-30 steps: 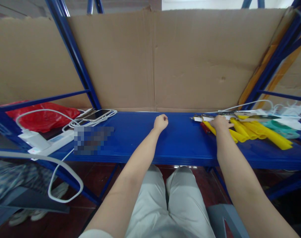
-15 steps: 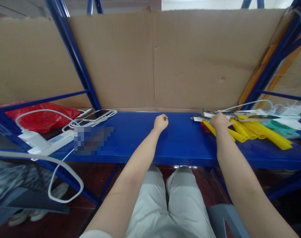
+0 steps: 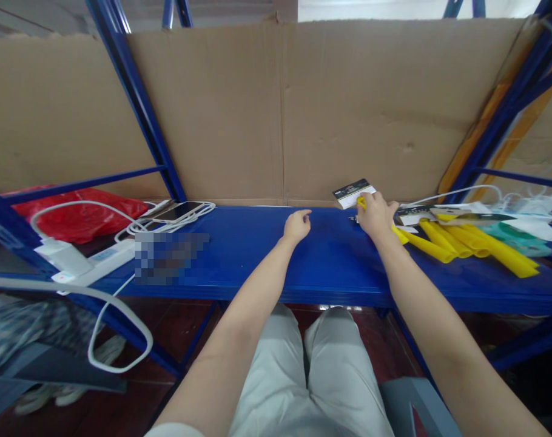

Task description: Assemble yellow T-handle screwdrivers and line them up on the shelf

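My right hand (image 3: 375, 213) is closed on a black-and-white printed card (image 3: 352, 194) that sticks up beyond the fingers. A bit of yellow shows at the fingertips against the card; the rest of what the hand grips is hidden. Under and beside that wrist lie several yellow rolled tubes (image 3: 462, 241) and more flat packs (image 3: 412, 212) with black and white print. Over the middle of the blue tabletop (image 3: 253, 255), my left hand (image 3: 297, 226) holds nothing. Its index finger points to the right and the other fingers are loosely bent.
A tall cardboard panel (image 3: 285, 109) closes off the back between blue posts. At left are a power strip (image 3: 98, 264), white cables, a phone (image 3: 182, 211) and a red plastic bag (image 3: 80, 212). Teal plastic (image 3: 517, 240) and white papers lie at far right.
My right hand has moved left from the pile, lifting the printed card with something yellow. The left hand stays in place, its index finger now straighter.
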`<state>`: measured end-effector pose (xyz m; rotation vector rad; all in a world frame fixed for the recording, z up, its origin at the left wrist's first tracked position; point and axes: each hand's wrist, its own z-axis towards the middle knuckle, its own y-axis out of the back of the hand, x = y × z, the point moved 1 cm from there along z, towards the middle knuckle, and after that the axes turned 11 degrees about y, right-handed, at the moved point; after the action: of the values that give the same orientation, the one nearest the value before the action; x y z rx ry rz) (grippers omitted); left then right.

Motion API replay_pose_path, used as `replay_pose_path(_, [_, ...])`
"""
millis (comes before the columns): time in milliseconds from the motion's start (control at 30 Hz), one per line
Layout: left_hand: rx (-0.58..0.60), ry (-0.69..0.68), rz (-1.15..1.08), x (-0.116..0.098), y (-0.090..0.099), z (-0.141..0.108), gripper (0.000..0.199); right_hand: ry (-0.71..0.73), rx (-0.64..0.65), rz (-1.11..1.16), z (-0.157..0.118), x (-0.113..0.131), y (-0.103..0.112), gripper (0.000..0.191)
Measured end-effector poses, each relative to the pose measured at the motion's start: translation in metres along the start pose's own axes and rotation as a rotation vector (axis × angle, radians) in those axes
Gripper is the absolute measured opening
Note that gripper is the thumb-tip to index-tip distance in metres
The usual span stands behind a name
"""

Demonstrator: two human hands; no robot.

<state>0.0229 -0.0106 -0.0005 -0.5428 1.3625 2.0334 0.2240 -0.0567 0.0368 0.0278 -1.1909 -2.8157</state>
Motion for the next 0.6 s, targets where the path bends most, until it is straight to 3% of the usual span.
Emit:
replay_pose_path(100, [0.056, -0.123, 0.000, -0.002, -0.003, -0.002, 0.040, 0.141, 0.043, -0.003, -0.002, 0.018, 0.000, 0.037])
replay_pose_path(200, [0.055, -0.172, -0.013, -0.007, -0.002, -0.003, 0.036, 0.193, 0.093, 0.022, -0.003, 0.029, -0.002, 0.038])
replay_pose_path(467, [-0.092, -0.091, 0.052, -0.013, 0.007, -0.004, 0.029, 0.146, 0.073, 0.322, -0.002, 0.030, -0.023, 0.034])
replay_pose_path(600, [-0.057, -0.071, -0.014, -0.015, 0.005, -0.005, 0.028, 0.157, -0.013, 0.451, 0.000, 0.030, -0.035, 0.030])
